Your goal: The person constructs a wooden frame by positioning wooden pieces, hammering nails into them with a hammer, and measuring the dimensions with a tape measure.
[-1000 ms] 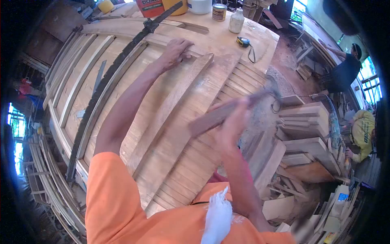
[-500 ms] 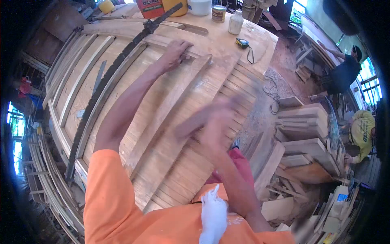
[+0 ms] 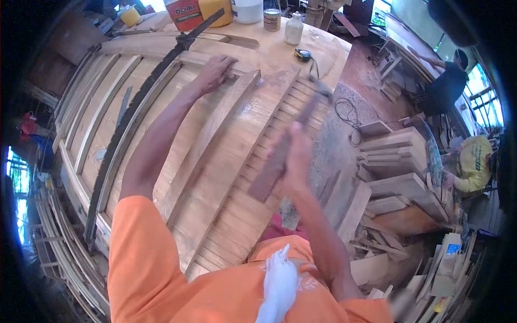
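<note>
My left hand lies at the far side of a wooden panel frame, its fingers curled over the rail beside the end of a wooden slat. In my right hand is a hammer, gripped around its broad wooden handle. The hammer's head is raised up and away from me, slightly blurred, above the ribbed edge of the panel. A long dark bar clamp spans the frame to the left of my left arm.
A tape measure, a white bottle, a can and larger containers stand at the table's far end. Stacked boards and offcuts fill the floor at right. Two other people, one in a yellow shirt, are at the right.
My right hand has swung the hammer from a flatter, blurred position to a more upright one. The view has shifted slightly; my left hand keeps its place on the frame.
</note>
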`<action>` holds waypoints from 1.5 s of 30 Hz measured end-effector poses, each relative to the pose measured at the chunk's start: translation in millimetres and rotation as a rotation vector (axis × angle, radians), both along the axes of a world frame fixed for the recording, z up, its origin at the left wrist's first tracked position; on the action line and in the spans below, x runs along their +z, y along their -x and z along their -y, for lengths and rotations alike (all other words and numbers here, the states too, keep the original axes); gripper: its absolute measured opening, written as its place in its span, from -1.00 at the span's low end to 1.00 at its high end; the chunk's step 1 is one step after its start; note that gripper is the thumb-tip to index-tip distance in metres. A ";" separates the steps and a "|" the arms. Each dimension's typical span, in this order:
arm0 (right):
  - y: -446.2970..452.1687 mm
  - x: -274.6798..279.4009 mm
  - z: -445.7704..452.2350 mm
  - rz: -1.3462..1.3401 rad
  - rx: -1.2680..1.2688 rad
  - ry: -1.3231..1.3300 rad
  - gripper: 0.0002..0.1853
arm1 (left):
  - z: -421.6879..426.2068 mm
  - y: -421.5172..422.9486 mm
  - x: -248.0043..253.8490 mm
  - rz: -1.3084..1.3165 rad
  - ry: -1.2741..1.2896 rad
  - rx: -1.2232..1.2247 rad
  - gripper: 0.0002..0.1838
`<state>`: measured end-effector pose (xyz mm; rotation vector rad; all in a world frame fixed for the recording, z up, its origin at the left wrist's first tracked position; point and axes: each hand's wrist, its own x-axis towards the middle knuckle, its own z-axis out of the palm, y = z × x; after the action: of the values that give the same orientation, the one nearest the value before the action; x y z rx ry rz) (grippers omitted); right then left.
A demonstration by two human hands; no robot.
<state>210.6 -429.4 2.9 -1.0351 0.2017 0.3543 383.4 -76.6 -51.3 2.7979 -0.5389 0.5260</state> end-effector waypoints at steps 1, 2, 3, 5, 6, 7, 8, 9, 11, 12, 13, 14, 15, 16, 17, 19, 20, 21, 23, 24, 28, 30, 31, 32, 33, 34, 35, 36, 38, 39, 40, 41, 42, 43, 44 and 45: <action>2.2 -13.3 22.8 0.032 -0.046 0.031 -0.59 | -1.8 -0.1 -1.4 -0.023 -0.008 -0.013 -0.45; -0.1 -26.5 51.5 0.069 -0.098 0.062 -0.57 | -2.8 -2.6 -0.5 -0.041 -0.016 -0.031 -0.42; 2.7 -21.9 84.8 0.063 -0.094 0.184 -0.58 | -2.1 -1.6 0.6 -0.037 -0.012 -0.037 -0.42; 11.8 -26.3 163.4 0.123 -0.082 0.419 -0.64 | 0.0 3.5 5.1 0.037 0.013 -0.114 -0.48; 15.6 -42.3 194.0 0.187 -0.080 0.531 -0.68 | -2.3 2.2 8.1 -0.009 -0.004 -0.130 -0.50; 20.1 -53.9 213.4 0.191 -0.129 0.558 -0.68 | -5.5 -1.0 9.9 -0.054 -0.021 -0.145 -0.52; 29.5 -62.0 245.7 0.191 -0.111 0.791 -0.70 | 0.9 -11.9 10.1 -0.085 -0.027 -0.184 -0.50; 45.1 -67.6 286.5 0.154 -0.119 1.035 -0.71 | 12.5 -19.8 12.6 -0.097 -0.027 -0.225 -0.48; 73.4 -83.0 339.8 0.236 -0.134 1.300 -0.65 | 24.2 -32.5 10.9 -0.114 -0.043 -0.241 -0.44; 88.6 -80.4 356.5 0.252 -0.133 1.411 -0.61 | 33.9 -37.0 11.7 -0.116 -0.058 -0.247 -0.41; 101.5 -73.7 357.0 0.239 -0.097 1.459 -0.57 | 40.0 -34.8 12.2 -0.121 -0.082 -0.239 -0.39; 110.1 -60.8 349.8 0.212 -0.152 1.474 -0.57 | 42.2 -31.4 14.4 -0.129 -0.109 -0.227 -0.37; 112.3 -41.5 337.4 0.209 -0.115 1.404 -0.57 | 45.1 -24.9 18.8 -0.139 -0.133 -0.215 -0.34; 110.4 -27.1 323.6 0.213 -0.066 1.328 -0.58 | 47.6 -16.9 22.8 -0.149 -0.150 -0.203 -0.32; 102.2 -18.9 310.7 0.205 -0.083 1.319 -0.58 | 47.9 -6.2 27.0 -0.160 -0.169 -0.193 -0.30; 71.8 -7.7 290.5 0.295 0.091 1.079 -0.58 | 53.6 15.7 34.3 -0.178 -0.208 -0.178 -0.25; 52.4 -8.4 277.5 0.400 0.140 1.057 -0.58 | 57.4 28.4 37.3 -0.190 -0.221 -0.170 -0.22; 29.2 -10.4 263.3 0.506 0.192 1.034 -0.58 | 60.8 41.0 41.3 -0.202 -0.231 -0.165 -0.20; -18.2 -3.4 235.5 0.580 0.356 1.082 -0.55 | 71.2 67.3 50.8 -0.222 -0.247 -0.159 -0.15; -32.9 12.6 226.4 0.631 0.361 1.137 -0.54 | 78.7 85.3 55.2 -0.240 -0.248 -0.154 -0.12; -120.4 42.5 171.6 1.173 0.366 1.113 -0.39 | 122.8 184.8 85.8 -0.429 -0.082 0.073 -0.02; -163.4 60.0 147.1 1.373 0.408 1.104 -0.35 | 147.4 225.4 100.9 -0.546 0.179 0.295 0.04; -184.5 69.9 134.0 1.421 0.461 1.104 -0.36 | 150.9 245.0 95.4 -0.541 0.186 0.416 0.04; -194.5 87.2 124.0 1.366 0.548 1.228 -0.37 | 158.0 258.4 82.3 -0.548 0.148 0.506 0.08; -212.4 90.9 111.0 1.418 0.595 1.172 -0.37 | 164.8 264.8 70.3 -0.559 0.114 0.577 0.11; -229.2 94.7 103.9 1.412 0.697 1.201 -0.36 | 173.6 266.2 63.9 -0.557 0.129 0.640 0.11; -243.1 92.3 95.7 1.432 0.762 1.196 -0.36 | 181.7 266.5 56.8 -0.530 0.072 0.693 0.15; -257.3 89.9 87.4 1.451 0.827 1.189 -0.35 | 190.8 264.8 51.1 -0.505 0.012 0.742 0.18; -281.6 90.4 68.6 1.558 0.848 0.998 -0.33 | 205.3 254.8 46.5 -0.480 0.036 0.852 0.19; -293.2 91.7 59.1 1.600 0.868 0.919 -0.32 | 212.6 249.6 45.2 -0.460 0.051 0.902 0.21; -297.7 97.0 51.1 1.576 0.851 0.807 -0.31 | 219.0 245.7 44.5 -0.469 0.060 0.947 0.21; -304.7 99.5 44.4 1.545 0.829 0.707 -0.30 | 222.8 240.6 42.6 -0.444 0.086 0.969 0.19; -315.2 89.5 34.4 1.671 0.795 0.610 -0.30 | 226.1 237.8 42.2 -0.421 0.106 0.991 0.18; -327.5 74.8 28.0 1.677 0.823 0.580 -0.30 | 227.7 235.3 44.8 -0.430 0.110 1.025 0.18; -341.5 58.7 24.9 1.693 1.042 0.749 -0.28 | 228.6 233.5 49.8 -0.423 0.134 1.018 0.17; -345.5 55.1 21.1 1.698 1.261 0.925 -0.27 | 231.0 233.2 52.6 -0.415 0.159 1.009 0.16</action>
<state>556.1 -450.5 58.0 -1.9343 -2.0650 0.3659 150.2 -307.6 1.3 2.7121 0.9894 0.1067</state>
